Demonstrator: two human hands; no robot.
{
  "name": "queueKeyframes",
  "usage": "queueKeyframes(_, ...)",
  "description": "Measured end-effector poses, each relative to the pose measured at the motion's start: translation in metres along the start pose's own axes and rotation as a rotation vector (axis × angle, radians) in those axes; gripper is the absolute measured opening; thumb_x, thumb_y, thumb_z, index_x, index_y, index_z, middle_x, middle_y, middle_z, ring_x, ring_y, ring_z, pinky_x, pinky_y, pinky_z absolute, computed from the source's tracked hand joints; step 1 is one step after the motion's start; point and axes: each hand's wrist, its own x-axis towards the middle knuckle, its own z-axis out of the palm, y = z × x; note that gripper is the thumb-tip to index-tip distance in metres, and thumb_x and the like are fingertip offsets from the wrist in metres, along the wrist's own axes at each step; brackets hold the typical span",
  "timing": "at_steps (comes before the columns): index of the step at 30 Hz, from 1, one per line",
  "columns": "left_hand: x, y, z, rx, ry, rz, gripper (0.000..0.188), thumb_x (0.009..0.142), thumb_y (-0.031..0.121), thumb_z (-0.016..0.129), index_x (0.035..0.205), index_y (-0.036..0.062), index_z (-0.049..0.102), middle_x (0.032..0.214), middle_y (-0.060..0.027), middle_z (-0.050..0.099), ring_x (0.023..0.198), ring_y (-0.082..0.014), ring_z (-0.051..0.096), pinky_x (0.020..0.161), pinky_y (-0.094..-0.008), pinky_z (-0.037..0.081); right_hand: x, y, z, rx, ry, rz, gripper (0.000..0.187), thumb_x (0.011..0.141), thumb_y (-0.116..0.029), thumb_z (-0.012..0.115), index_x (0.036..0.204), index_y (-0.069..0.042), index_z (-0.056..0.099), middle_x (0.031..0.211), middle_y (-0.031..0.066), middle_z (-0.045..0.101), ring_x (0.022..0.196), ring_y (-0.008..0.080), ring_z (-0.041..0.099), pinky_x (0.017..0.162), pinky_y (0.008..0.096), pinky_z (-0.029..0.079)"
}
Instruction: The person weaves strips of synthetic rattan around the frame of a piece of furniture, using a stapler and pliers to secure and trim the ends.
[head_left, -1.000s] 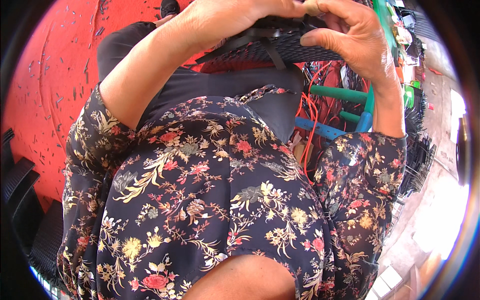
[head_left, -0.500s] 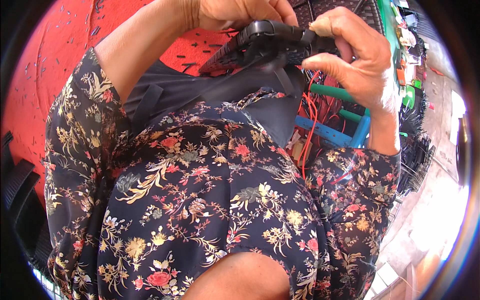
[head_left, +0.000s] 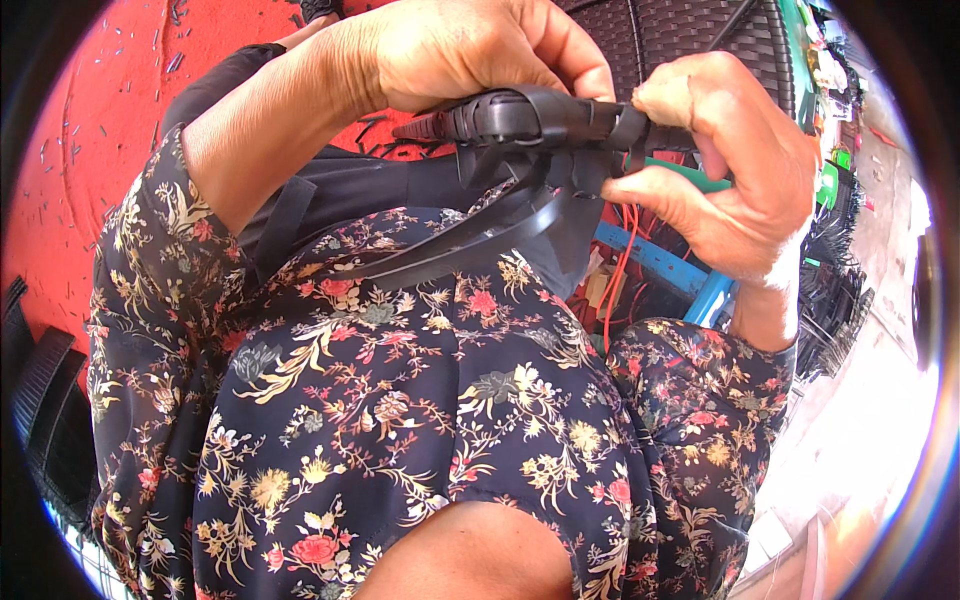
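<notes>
A black wicker panel (head_left: 790, 45) woven from flat plastic strips is tilted up before me, its thick wrapped edge (head_left: 500, 118) facing me. My left hand (head_left: 480, 50) bends over the top of this edge, its fingers closed and their tips partly hidden behind it. On the right, my right hand (head_left: 740, 150) grips the same edge between a thumb below and a curled index finger above, where a short strip loops round it. Long loose black strips (head_left: 465, 250) hang from the edge across my lap, curving to the left.
Red floor covering (head_left: 90, 130) littered with black strip scraps lies to the left. Dark ridged pieces (head_left: 45, 400) stand at the left rim. A blue bar (head_left: 660, 262) and an orange cord (head_left: 618, 280) are below my right hand. Black strip bundles (head_left: 840, 310) lie at right.
The panel's edge and both my hands have shifted a little right and down. The loose strips now hang out over my lap, curving left.
</notes>
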Motion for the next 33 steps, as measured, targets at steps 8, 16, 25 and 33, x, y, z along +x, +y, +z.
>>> queueKeyframes(8, 0.01, -0.017, 0.012, -0.01, -0.019, -0.093, 0.01, 0.088, 0.001, 0.06, 0.098, -0.0007, 0.062, 0.081, 0.003, 0.061, 0.065, -0.0032, 0.054, 0.055, -0.0163, 0.042, -0.021, 0.004, 0.006, 0.026, -0.029, 0.023, 0.05, 0.052, -0.02, 0.087, 0.09, 0.005, 0.064, 0.084, 0.0147, 0.065, 0.063, 0.017, 0.058, 0.051, 0.024, 0.042)
queueKeyframes(16, 0.002, -0.035, 0.025, -0.132, 0.005, -0.048, 0.008, 0.09, 0.003, 0.06, 0.098, -0.0006, 0.061, 0.081, 0.002, 0.062, 0.069, -0.004, 0.056, 0.06, -0.0163, 0.044, -0.025, -0.009, 0.01, 0.101, -0.002, 0.019, 0.049, 0.049, -0.01, 0.088, 0.088, 0.004, 0.063, 0.084, 0.0172, 0.064, 0.067, 0.0194, 0.06, 0.052, 0.0247, 0.044)
queueKeyframes(25, 0.009, -0.027, 0.04, -0.25, 0.032, -0.076, 0.01, 0.088, 0.005, 0.067, 0.095, 0.0002, 0.061, 0.081, 0.0006, 0.062, 0.069, -0.0055, 0.057, 0.061, -0.018, 0.046, -0.031, -0.012, 0.007, 0.077, 0.003, 0.08, 0.045, 0.049, -0.002, 0.087, 0.086, 0.005, 0.062, 0.08, 0.0165, 0.063, 0.069, 0.0233, 0.063, 0.058, 0.0292, 0.05)
queueKeyframes(33, 0.017, -0.047, 0.024, -0.248, -0.021, 0.131, 0.012, 0.087, 0.002, 0.066, 0.08, 0.0032, 0.056, 0.073, 0.0003, 0.058, 0.063, -0.0061, 0.053, 0.055, -0.0203, 0.041, -0.029, -0.005, 0.006, 0.15, 0.012, 0.089, 0.041, 0.051, -0.002, 0.084, 0.085, 0.004, 0.062, 0.081, 0.016, 0.063, 0.065, 0.0192, 0.058, 0.054, 0.0261, 0.044)
